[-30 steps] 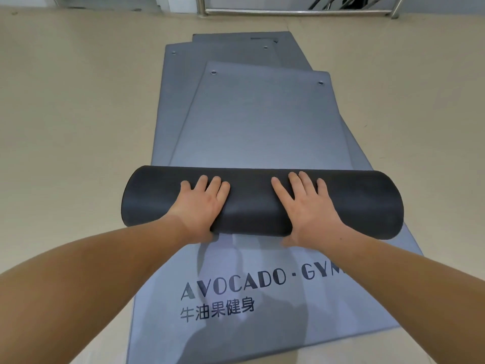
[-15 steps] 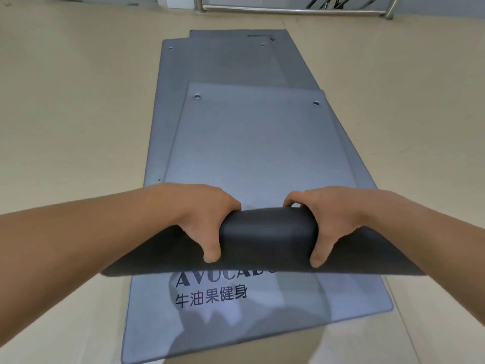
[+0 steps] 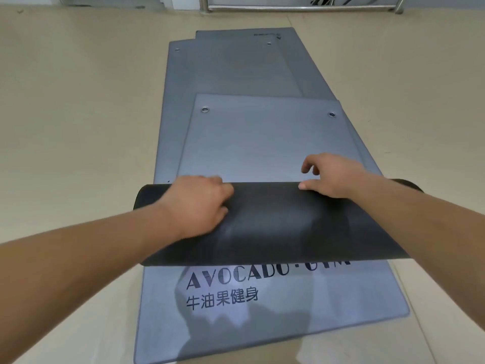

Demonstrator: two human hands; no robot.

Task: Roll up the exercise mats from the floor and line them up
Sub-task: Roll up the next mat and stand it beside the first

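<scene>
roll (image 3: 275, 219): dark, lying across the top mat (image 3: 262, 143), further along than a second ago.
left hand (image 3: 202, 203): fingers curled over the roll's far edge.
right hand (image 3: 336, 177): thumb on the roll, fingers loosely curled, gripping nothing.
change: palms no longer flat; regripping.
meaning: short flat stretch left; lower mats (image 3: 288, 306) still unrolled.

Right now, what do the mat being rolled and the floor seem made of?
Mat: probably flexible foam or rubber, matte grey top, dark underside; it curls without creasing. Floor: likely vinyl, smooth beige, faint sheen, visible seam.
</scene>
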